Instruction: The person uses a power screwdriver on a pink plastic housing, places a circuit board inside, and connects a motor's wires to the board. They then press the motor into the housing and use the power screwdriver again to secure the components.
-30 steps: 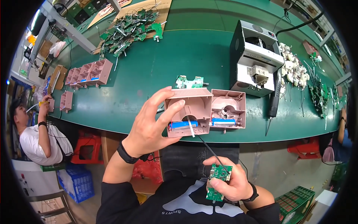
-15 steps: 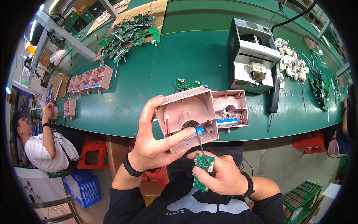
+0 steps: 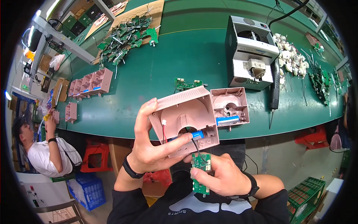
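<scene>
My left hand (image 3: 153,143) grips a pink plastic housing (image 3: 179,104), tilted with its hollow side toward me. The index finger reaches inside, onto a blue cylindrical battery (image 3: 197,134) and a black cable (image 3: 196,145). That cable runs from the housing down to a green circuit board (image 3: 201,164), which my right hand (image 3: 223,175) pinches between thumb and fingers. Inside the housing, a red wire with a white connector (image 3: 164,122) hangs at the left. Just behind it on the bench lies a second pink housing (image 3: 240,100) holding a blue battery (image 3: 227,120).
On the green bench (image 3: 186,52), another circuit board (image 3: 188,84) lies beyond the housing. A grey machine (image 3: 251,56) stands at right, a black-handled soldering iron (image 3: 275,93) beside it. Boards (image 3: 126,37) are heaped far left, near pink housings (image 3: 100,80). A co-worker (image 3: 48,149) sits at left.
The held housing has shifted slightly left and tipped, showing more of its inside. The circuit board in my right hand has turned more upright. The co-worker's hands have moved.
</scene>
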`<state>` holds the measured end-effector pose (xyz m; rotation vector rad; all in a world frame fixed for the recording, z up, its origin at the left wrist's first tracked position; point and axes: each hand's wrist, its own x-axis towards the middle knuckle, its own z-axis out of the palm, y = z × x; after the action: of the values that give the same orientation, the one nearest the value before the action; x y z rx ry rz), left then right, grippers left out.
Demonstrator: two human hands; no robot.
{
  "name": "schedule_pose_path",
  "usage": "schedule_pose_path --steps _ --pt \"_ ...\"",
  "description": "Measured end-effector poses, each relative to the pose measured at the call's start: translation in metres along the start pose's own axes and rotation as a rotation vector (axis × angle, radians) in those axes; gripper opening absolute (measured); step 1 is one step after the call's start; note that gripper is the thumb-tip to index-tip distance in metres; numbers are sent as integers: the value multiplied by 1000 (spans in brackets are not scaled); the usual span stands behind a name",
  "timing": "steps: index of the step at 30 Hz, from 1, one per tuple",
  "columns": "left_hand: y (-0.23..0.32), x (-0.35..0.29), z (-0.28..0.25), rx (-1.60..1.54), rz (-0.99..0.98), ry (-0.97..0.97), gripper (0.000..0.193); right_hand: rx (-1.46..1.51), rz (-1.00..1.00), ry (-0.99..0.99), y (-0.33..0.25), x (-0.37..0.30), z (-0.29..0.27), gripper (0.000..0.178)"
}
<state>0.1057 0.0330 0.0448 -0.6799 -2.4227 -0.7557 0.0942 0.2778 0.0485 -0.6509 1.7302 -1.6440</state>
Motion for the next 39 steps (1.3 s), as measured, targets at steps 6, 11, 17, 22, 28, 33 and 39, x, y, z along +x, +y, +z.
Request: schedule_pose_path --steps 6,11,17,22,28,33,39 --pt "4 2 -9 105 24 -77 48 -188 -174 122 8 5 10 16" --pt "1 1 -11 198 95 -25 48 -311 -272 179 13 10 14 20" --pt "7 1 -22 184 74 43 38 -421 -427 137 28 8 -4 27" --pt "12 -8 -27 0 5 104 28 -229 -368 314 24 19 -10 34" --pt "15 -18 -13 -338 -24 119 34 -171 -559 293 49 46 -1 22" --pt "-14 -25 -9 -240 -96 12 42 -299 -416 195 57 34 4 13" --pt "-44 -39 21 -222 -142 -148 42 -373 -160 276 73 31 10 12"
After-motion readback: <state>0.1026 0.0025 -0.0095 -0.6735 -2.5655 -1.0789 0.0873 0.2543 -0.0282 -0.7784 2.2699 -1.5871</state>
